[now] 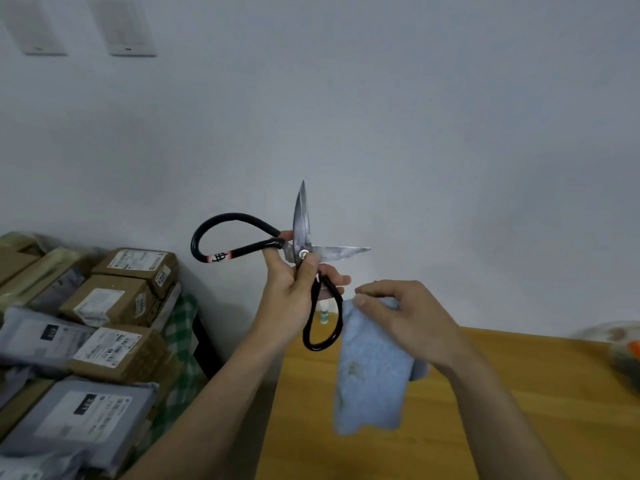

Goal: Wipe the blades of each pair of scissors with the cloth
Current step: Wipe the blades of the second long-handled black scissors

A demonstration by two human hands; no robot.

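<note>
A large pair of scissors (302, 223) with black looped handles is raised in front of the wall, its steel blades spread wide: one points up, the other points right. My left hand (294, 285) grips it at the pivot and handle shanks. One handle loop arcs left, the other hangs down behind my fingers. My right hand (398, 317) pinches a light blue cloth (372, 372), which hangs down over the table, just right of the lower handle. The cloth is below the blades and not touching them.
A yellow wooden table (519, 393) lies below my hands. A small white bottle (323, 315) stands at its far edge by the wall. Several cardboard boxes and grey parcels (104, 323) are stacked at left. Something orange and white (623, 348) sits at the right edge.
</note>
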